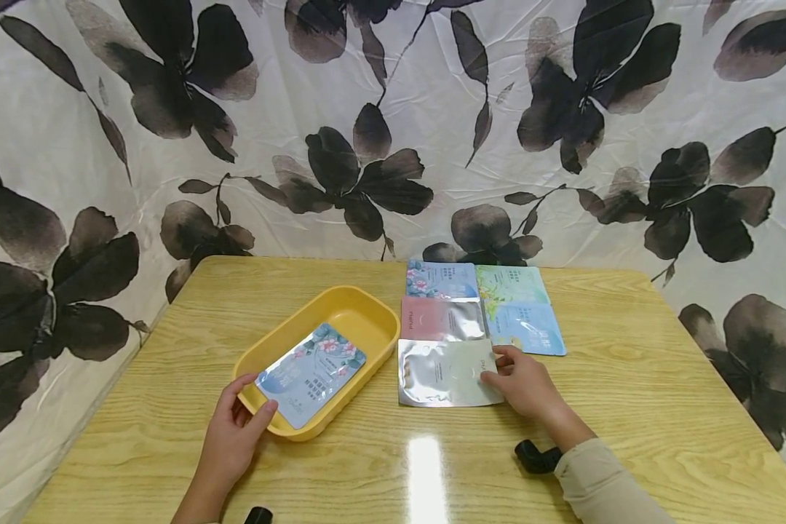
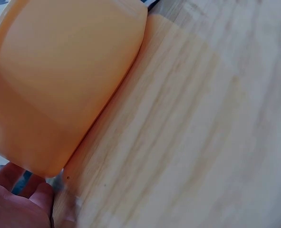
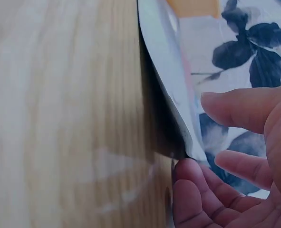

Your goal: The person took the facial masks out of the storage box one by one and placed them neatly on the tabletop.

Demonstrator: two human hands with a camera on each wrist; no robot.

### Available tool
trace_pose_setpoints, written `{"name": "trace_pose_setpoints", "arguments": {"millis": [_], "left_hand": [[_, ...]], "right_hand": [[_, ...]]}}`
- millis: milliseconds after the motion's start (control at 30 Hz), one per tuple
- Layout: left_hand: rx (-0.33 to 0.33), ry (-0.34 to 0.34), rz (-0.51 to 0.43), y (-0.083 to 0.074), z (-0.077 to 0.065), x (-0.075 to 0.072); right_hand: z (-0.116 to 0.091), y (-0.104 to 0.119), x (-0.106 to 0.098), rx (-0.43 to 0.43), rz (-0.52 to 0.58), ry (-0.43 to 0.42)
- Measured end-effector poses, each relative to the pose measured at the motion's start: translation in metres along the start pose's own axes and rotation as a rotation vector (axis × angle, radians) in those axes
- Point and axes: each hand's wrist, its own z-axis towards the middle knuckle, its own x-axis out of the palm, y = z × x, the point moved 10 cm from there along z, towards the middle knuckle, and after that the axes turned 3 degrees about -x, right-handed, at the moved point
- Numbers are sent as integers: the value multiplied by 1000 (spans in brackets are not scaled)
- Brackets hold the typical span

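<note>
In the head view my left hand [image 1: 232, 429] grips the near left end of a yellow plastic basket [image 1: 291, 431], thumb over the rim and fingers along the outer wall. A blue floral face mask sachet [image 1: 314, 375] lies tilted inside it. At the right edge of a silver and pale green face mask sachet [image 1: 448, 372] is my right hand [image 1: 527, 386]. The right wrist view shows fingertips [image 3: 188, 173] touching that sachet's edge, its underside a little off the table. The thumb [image 3: 221, 107] stands apart above it.
Behind the silver sachet lie a pink and silver sachet [image 1: 440, 320], a blue floral one [image 1: 448, 280], a green one [image 1: 512, 284] and a light blue one [image 1: 527, 327]. A floral cloth [image 1: 393, 167] hangs behind the wooden table [image 1: 340, 480]. Black devices [image 1: 537, 458] show near both wrists.
</note>
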Motion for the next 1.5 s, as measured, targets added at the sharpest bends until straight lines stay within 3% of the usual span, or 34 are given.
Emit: {"name": "trace_pose_setpoints", "arguments": {"millis": [167, 333, 533, 900, 1167, 1333, 1500], "left_hand": [[1, 8, -1, -1, -1, 0], [1, -1, -3, -2, 0, -1], [-15, 5, 8, 0, -1, 0], [28, -5, -28, -1, -1, 0], [29, -13, -28, -1, -1, -1], [26, -15, -31, -1, -1, -1], [18, -14, -27, 0, -1, -1]], "right_hand": [[2, 5, -11, -11, 16, -28], [8, 28, -16, -88, 99, -28], [13, 61, -2, -190, 279, 86], [30, 136, 28, -369, 319, 206], [38, 197, 78, -498, 88, 347], [44, 217, 113, -491, -37, 437], [55, 219, 139, -440, -179, 485]]}}
